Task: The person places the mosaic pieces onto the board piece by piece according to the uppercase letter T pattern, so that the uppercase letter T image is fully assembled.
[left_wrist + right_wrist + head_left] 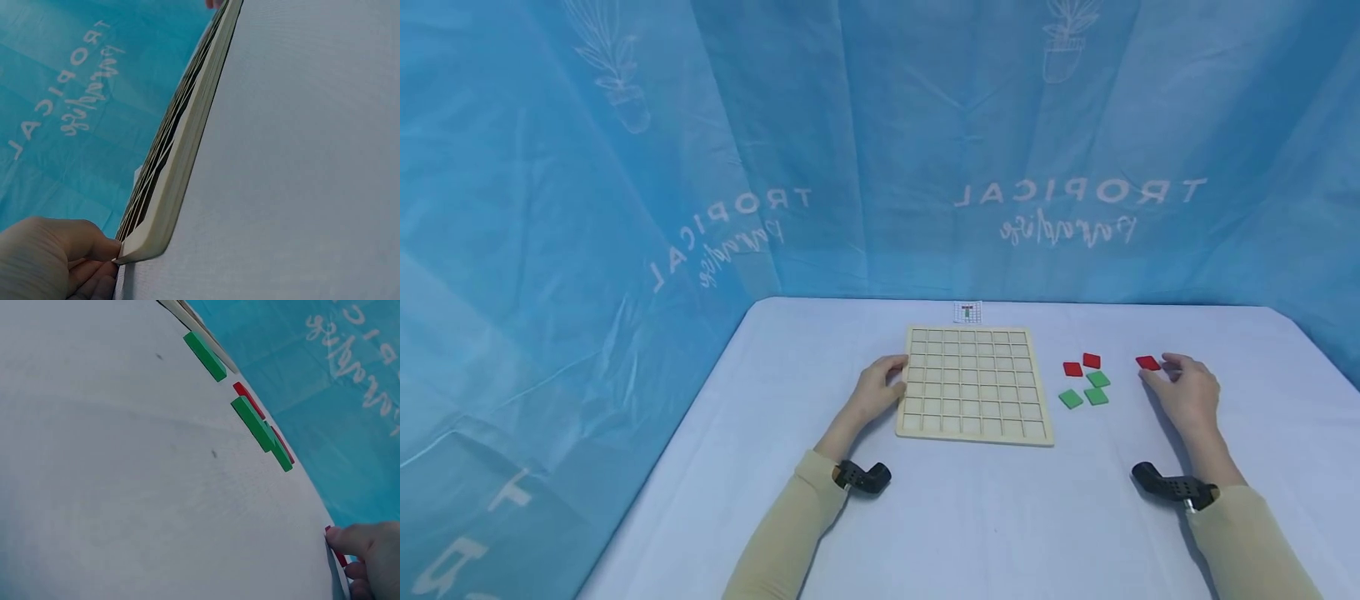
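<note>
A pale wooden grid board (pixel 972 439) lies flat on the white table. My left hand (pixel 876 390) grips its left edge; in the left wrist view the thumb and curled fingers (pixel 94 244) meet at the board's rim (pixel 181 159). Off to the right, my right hand (pixel 1191 396) pinches a red square tile (pixel 1147 363) between thumb and fingers, low over the table. Between the board and that hand lie two red tiles (pixel 1072 369) and three green tiles (pixel 1097 396), loosely grouped.
A small printed card (pixel 967 312) with a coloured T-shaped pattern on a grid lies behind the board, at the table's far edge. Blue curtains (pixel 917 150) with white lettering hang behind and left of the white table (pixel 985 533).
</note>
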